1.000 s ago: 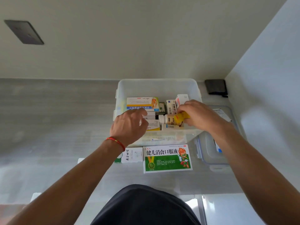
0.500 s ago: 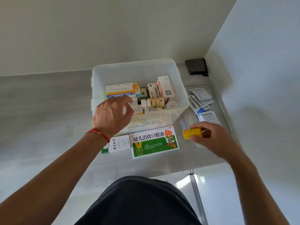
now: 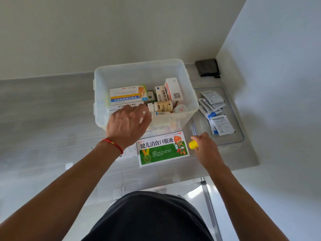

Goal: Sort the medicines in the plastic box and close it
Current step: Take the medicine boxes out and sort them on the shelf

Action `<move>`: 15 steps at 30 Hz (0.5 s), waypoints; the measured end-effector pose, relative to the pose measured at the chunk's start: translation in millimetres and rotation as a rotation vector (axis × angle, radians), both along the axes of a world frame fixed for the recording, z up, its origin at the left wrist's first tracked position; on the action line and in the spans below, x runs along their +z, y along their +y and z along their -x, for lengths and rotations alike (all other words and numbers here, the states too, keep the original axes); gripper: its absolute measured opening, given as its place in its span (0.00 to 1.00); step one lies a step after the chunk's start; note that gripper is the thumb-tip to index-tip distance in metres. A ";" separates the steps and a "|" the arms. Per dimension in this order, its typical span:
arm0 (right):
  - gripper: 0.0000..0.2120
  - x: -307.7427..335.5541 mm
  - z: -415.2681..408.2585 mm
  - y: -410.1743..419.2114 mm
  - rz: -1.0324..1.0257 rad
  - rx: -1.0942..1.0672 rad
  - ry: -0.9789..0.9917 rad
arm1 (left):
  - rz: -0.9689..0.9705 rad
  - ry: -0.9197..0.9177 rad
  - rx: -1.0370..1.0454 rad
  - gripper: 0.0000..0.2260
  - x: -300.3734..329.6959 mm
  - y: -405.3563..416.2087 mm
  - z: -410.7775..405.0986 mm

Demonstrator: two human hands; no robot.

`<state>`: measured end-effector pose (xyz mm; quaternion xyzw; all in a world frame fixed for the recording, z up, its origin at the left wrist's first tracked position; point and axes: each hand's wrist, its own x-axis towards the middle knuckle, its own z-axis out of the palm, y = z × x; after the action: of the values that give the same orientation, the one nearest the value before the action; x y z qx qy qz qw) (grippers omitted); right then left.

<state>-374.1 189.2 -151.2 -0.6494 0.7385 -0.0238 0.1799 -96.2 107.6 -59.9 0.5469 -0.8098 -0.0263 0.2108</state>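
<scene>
Translucent plastic storage box at 12 o'clock, packed with cartons. Right hand pinches small yellow-capped bottle: light, slick, grip its body. Left hand loosely curled on box rim, grasping nothing.

Soft even daylight, wide-angle edge distortion

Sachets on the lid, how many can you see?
5 sachets: one farthest, two overlapping below, one midway, one nearest. The lid may hide more underneath.
</scene>
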 end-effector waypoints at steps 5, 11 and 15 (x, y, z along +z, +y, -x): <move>0.26 1.0 -2.7 -1.5 -0.141 0.022 -0.043 | -0.025 -0.004 0.033 0.16 4.3 3.1 1.8; 0.17 57.4 -1.9 -0.6 -0.038 0.145 -0.096 | -0.130 0.298 0.054 0.08 12.1 -8.0 -17.8; 0.09 132.3 -35.9 -26.8 0.210 0.401 -0.645 | -0.002 0.162 0.251 0.11 15.8 -24.2 -42.1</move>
<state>-338.2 162.4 -19.0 -0.7549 0.4958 -0.2667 0.3363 -54.1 83.4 -44.1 0.6401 -0.7154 -0.0444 0.2766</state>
